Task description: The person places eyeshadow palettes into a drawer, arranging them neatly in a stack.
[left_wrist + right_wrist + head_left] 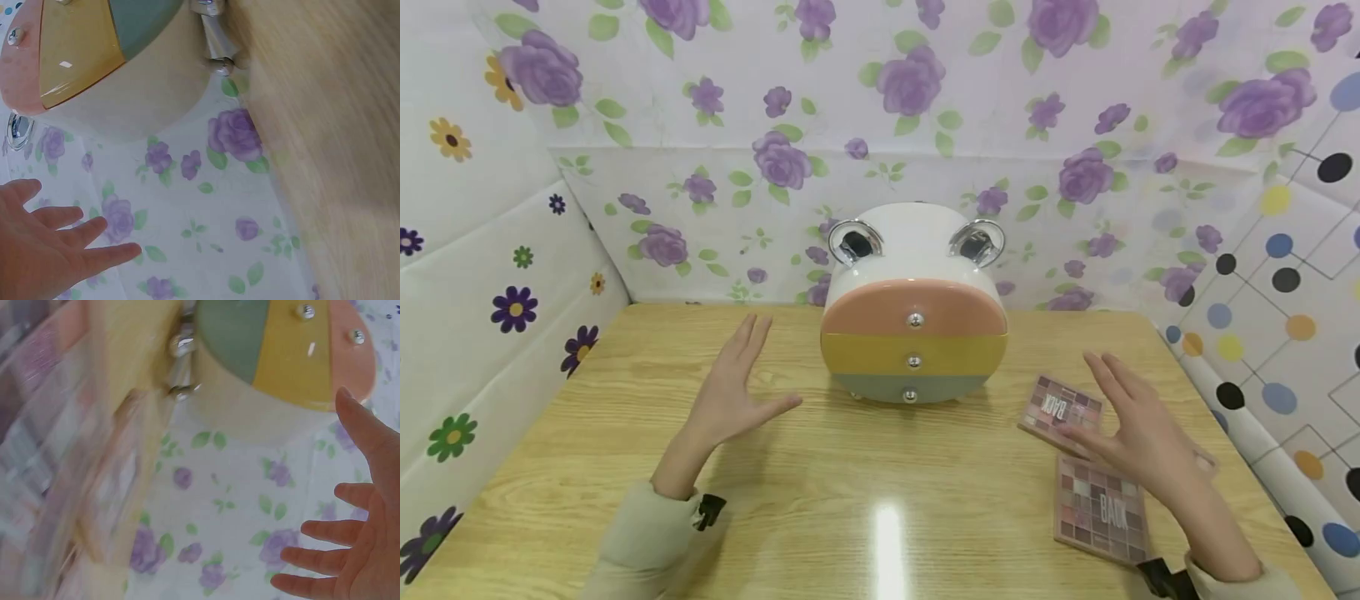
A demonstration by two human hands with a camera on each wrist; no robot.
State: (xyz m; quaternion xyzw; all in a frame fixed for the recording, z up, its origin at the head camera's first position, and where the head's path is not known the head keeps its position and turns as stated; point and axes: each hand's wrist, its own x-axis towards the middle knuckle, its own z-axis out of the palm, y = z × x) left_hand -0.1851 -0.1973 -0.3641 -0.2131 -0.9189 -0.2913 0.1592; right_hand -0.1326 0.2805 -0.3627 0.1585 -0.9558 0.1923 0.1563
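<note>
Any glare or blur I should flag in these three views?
Head view: a bright streak of glare on the table, though lettering on the nearer makeup palette is readable; left wrist view: soft table grain, a small glint on the yellow drawer; right wrist view: the palettes along the left side badly smeared, the right hand clearer.

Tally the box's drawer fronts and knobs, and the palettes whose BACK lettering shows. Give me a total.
Drawer fronts (pink front, yellow front, grey-green front): 3
Knobs (top knob, middle knob, bottom knob): 3
Palettes (farther palette, nearer palette): 2
Total: 8
Not counted: a pinkish piece partly hidden by the right hand.
</note>
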